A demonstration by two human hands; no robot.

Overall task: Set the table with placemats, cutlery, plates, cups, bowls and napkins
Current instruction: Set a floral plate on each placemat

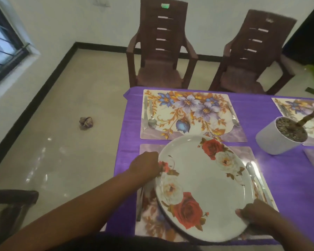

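Observation:
A large white plate (205, 187) with red and white roses hangs tilted over the near floral placemat (149, 225). My left hand (145, 165) grips its left rim and my right hand (252, 214) grips its lower right rim. A spoon and knife (256, 178) lie on the mat to the right of the plate. A fork (140, 203) lies at the left, partly hidden. The far placemat (187, 115) carries a knife (145, 113) and spoon (152, 120) on its left side and a fork (233, 115) on its right.
A purple cloth (283, 169) covers the table. A white pot (279, 136) with a plant stands at the right, over another placemat (290, 107). Two brown plastic chairs (159, 46) stand beyond the table. A crumpled scrap (86, 121) lies on the floor.

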